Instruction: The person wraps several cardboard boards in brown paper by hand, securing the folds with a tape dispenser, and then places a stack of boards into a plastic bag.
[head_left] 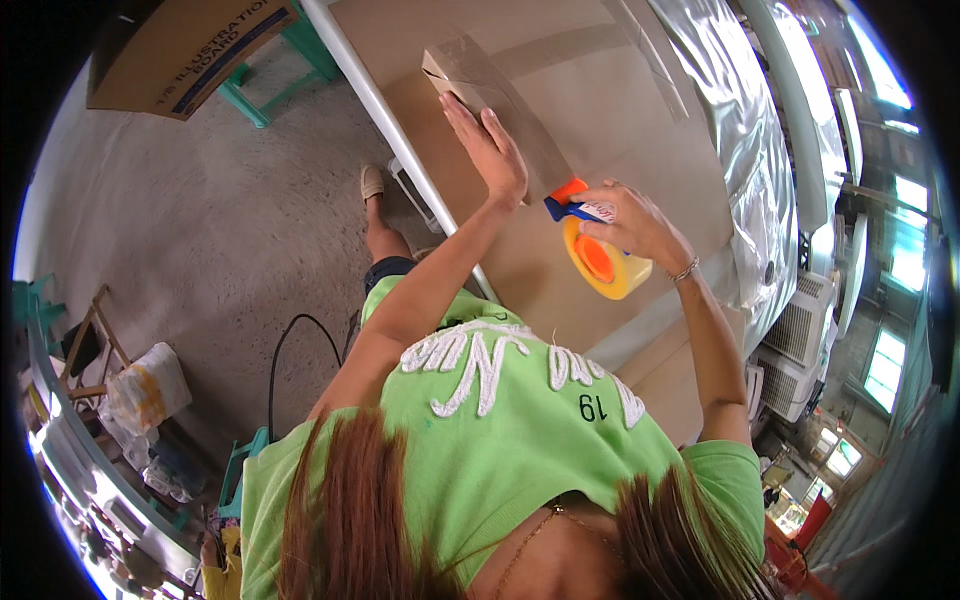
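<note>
A long, narrow brown cardboard box [510, 112] lies slantwise on the table. My left hand [490, 158] rests along its near left side, fingers stretched out and holding nothing. In my right hand [638, 222] is a tape dispenser [570, 192] with an orange and blue head, its front end close to the box's near end. A large yellowish roll of clear tape [632, 276] with an orange hub hangs below my fingers. Whether the tape touches the box, I cannot tell.
The brown-covered table [660, 160] has a pale metal edge [385, 115] on its left. Silvery plastic sheeting [735, 130] lies along the right. A big carton [185, 60] sits on a green stool [262, 100] at the far left. A black cable [275, 370] curves over the floor.
</note>
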